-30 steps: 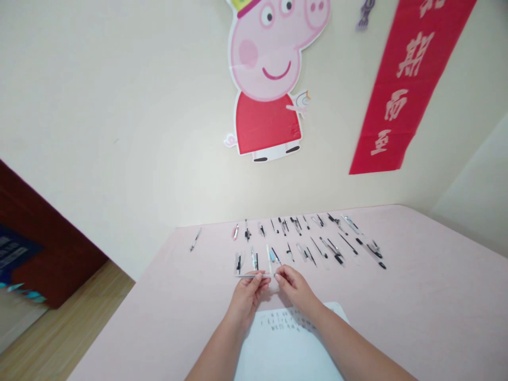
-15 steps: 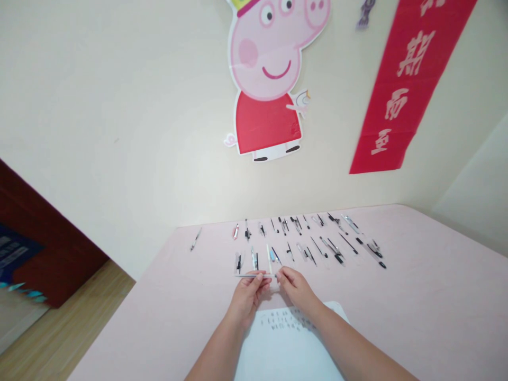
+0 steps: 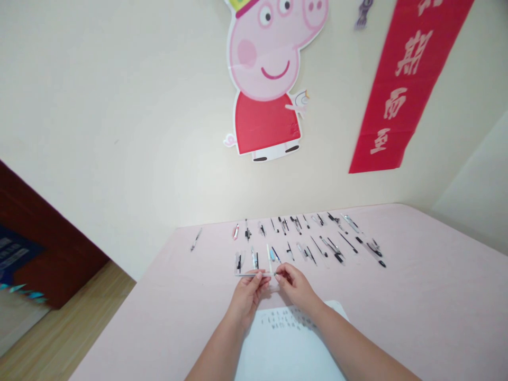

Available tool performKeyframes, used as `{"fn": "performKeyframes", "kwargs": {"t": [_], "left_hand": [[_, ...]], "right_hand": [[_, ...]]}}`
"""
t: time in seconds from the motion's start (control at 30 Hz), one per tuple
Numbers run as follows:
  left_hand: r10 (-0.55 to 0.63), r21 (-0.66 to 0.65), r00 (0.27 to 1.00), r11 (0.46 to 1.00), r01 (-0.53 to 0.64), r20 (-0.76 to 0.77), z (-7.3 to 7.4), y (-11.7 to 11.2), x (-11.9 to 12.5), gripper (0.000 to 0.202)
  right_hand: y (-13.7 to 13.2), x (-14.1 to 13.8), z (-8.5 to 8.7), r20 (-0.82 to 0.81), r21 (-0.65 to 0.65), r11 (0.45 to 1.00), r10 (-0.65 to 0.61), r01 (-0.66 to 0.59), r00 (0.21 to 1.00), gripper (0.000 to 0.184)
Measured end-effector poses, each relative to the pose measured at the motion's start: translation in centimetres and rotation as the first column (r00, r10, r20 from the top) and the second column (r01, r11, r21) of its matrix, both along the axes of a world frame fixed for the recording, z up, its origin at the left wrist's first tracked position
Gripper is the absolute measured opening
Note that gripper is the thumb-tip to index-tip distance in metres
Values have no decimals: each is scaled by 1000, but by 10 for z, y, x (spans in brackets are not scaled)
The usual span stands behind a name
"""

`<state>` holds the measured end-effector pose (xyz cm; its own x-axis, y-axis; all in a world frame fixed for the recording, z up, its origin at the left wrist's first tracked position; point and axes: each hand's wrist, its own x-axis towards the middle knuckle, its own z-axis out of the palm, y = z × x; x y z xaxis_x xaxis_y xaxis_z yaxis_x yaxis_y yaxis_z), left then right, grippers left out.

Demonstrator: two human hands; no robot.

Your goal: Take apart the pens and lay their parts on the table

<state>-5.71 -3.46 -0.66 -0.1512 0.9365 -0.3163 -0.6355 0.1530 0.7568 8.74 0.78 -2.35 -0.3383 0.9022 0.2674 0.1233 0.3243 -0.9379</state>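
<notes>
My left hand (image 3: 246, 294) and my right hand (image 3: 296, 286) meet over the pink table (image 3: 416, 296), just beyond a white sheet of paper (image 3: 289, 344) with small writing. Both pinch a thin clear pen (image 3: 249, 274) that lies sideways between them, its left end sticking out past my left fingers. My right fingertips close on its right end. Beyond the hands, several pens and pen parts (image 3: 309, 241) lie in two rows across the table.
A single pen (image 3: 195, 239) lies apart at the table's far left. A cartoon pig cut-out (image 3: 270, 79) and a red banner (image 3: 405, 84) hang on the cream wall. At the left are wooden floor (image 3: 51, 338) and a dark red cabinet (image 3: 47, 248).
</notes>
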Motion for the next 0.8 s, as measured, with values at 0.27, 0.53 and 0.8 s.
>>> {"fn": "performKeyframes", "kwargs": {"t": [0.27, 0.53, 0.8], "left_hand": [[-27, 4, 1000, 1000, 27, -1, 0, -1, 0, 11], [-49, 16, 999, 999, 49, -5, 0, -1, -1, 15], [-44, 15, 999, 999, 43, 15, -3, 1, -2, 14]], "right_hand": [[1, 2, 2, 26, -50, 999, 1, 1, 1000, 39], [2, 2, 4, 104, -6, 1000, 4, -4, 995, 31], [1, 2, 3, 5, -55, 997, 46, -46, 999, 30]]}}
